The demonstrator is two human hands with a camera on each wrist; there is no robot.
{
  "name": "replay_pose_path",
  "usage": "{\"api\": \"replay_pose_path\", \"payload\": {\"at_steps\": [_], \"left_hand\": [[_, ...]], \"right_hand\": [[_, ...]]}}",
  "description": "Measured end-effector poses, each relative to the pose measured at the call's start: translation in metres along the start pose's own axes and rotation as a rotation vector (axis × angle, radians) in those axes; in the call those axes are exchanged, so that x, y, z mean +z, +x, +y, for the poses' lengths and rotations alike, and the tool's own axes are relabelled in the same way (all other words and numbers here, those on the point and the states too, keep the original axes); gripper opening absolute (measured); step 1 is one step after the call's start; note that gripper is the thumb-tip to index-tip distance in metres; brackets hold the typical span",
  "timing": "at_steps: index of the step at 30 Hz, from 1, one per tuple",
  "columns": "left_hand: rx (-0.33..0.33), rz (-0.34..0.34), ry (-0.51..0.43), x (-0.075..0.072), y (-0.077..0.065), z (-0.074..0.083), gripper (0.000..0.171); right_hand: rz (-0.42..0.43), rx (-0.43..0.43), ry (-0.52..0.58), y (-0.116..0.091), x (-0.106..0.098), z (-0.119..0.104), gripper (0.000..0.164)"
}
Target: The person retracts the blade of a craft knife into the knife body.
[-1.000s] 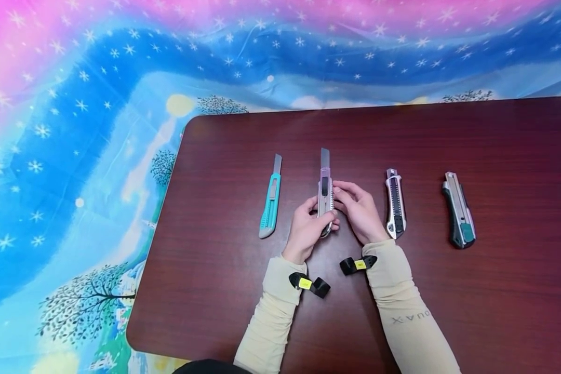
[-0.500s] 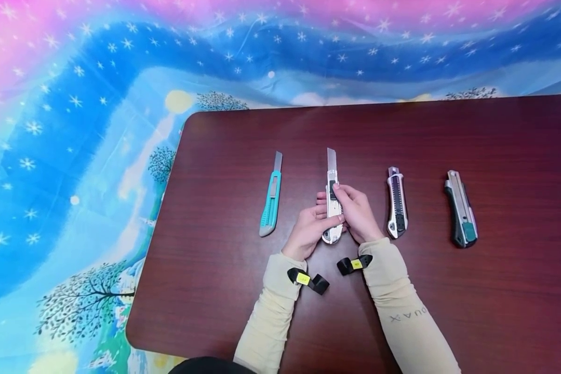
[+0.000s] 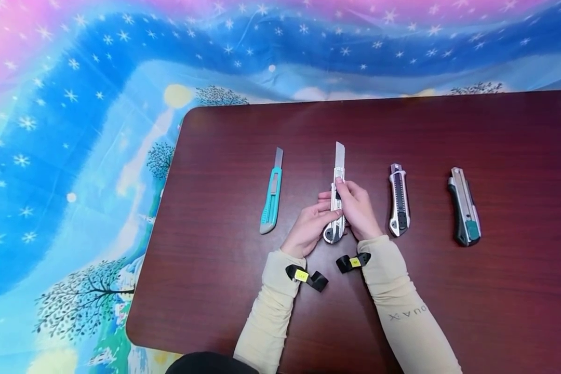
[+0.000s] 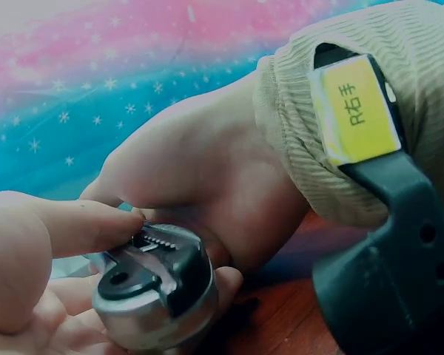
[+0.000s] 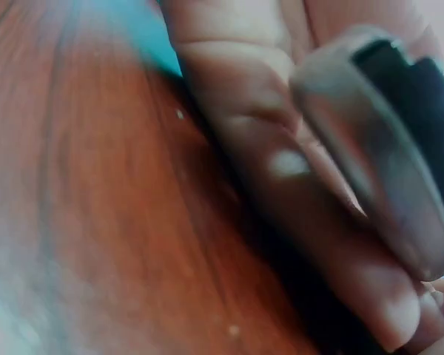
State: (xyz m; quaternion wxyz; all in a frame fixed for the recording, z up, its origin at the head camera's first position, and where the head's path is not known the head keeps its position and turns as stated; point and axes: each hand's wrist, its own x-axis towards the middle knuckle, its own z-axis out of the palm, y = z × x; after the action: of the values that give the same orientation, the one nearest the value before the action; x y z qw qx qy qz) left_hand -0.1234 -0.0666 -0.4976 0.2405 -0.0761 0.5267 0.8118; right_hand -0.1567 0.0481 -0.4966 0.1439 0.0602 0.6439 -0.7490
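A silver utility knife (image 3: 337, 215) with its blade (image 3: 339, 155) pushed out is held by both hands at the table's middle, blade pointing away from me. My left hand (image 3: 308, 224) cups the rear of the handle from below and the left. My right hand (image 3: 359, 210) grips the body from the right, thumb on top near the black slider. In the left wrist view the knife's rounded butt end (image 4: 152, 296) lies in my left palm with the thumb (image 4: 66, 229) on its toothed edge. The right wrist view, blurred, shows the same butt end (image 5: 385, 133) against the left hand's fingers (image 5: 281, 148).
Three other knives lie on the dark red table (image 3: 243, 291), all parallel: a teal one (image 3: 271, 200) with its blade out at the left, a silver and black one (image 3: 398, 200) and a black and green one (image 3: 464, 206) at the right. A starry blue cloth (image 3: 75, 156) lies beyond the table's left and far edges.
My right hand, which lay beside the knife, now grips it with the thumb farther forward on top. The knife has shifted slightly right, and the blade tip reaches farther away.
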Motion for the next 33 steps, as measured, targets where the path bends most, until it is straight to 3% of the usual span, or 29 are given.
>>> {"api": "replay_pose_path", "payload": {"at_steps": [8, 14, 19, 26, 29, 33], "left_hand": [[-0.017, 0.020, 0.025, 0.001, 0.000, 0.003, 0.031], [-0.036, 0.028, 0.028, 0.001, -0.001, 0.003, 0.033], [-0.029, 0.034, 0.021, 0.001, -0.002, 0.003, 0.033], [-0.023, 0.039, 0.058, 0.002, -0.004, 0.003, 0.033], [-0.030, 0.041, 0.059, 0.003, -0.005, 0.004, 0.034], [-0.026, 0.039, 0.067, 0.005, -0.005, 0.005, 0.034]], "right_hand": [[0.062, 0.022, -0.003, 0.013, -0.004, 0.016, 0.064], [0.038, 0.020, -0.024, 0.006, 0.000, 0.007, 0.065], [0.059, 0.011, -0.008, 0.011, -0.002, 0.016, 0.065], [0.025, 0.000, -0.002, -0.002, 0.002, -0.002, 0.056], [0.039, 0.004, -0.051, -0.006, 0.006, -0.010, 0.060], [0.033, 0.003, -0.083, -0.002, 0.002, -0.006, 0.062]]}}
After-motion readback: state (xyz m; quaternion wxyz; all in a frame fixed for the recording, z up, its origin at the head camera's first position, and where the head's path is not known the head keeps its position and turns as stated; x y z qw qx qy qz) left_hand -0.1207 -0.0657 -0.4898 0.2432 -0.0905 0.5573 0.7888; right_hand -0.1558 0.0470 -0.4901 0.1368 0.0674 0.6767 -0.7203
